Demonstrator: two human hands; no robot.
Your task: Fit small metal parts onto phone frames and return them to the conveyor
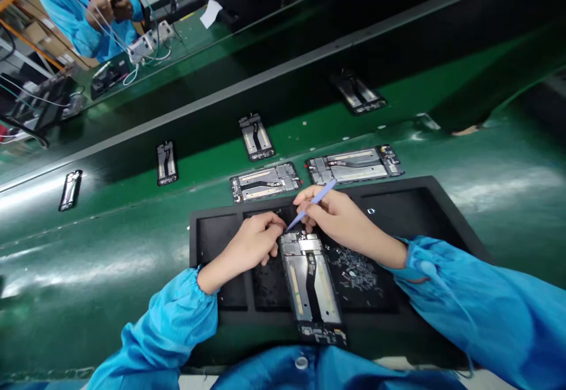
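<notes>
An opened phone (312, 287), its metal frame and black flex cable showing, lies upright in front of me across the divider of a black tray (248, 260). My right hand (329, 210) grips a lavender pointed spudger (317, 198), whose tip points down at the phone's top left corner. Beside that same corner is my left hand (256, 236), thumb and fingers pinched together; whatever they may hold is hidden. Small screws or similar tiny parts (358, 272) are scattered in the tray compartment to the phone's right.
Two more opened phones, a left one (265, 182) and a right one (354, 164), lie just behind the tray. Several others, including one phone (256, 136), rest on the green belt (203, 154) beyond. Across it, a person in blue (99, 12) holds a small object.
</notes>
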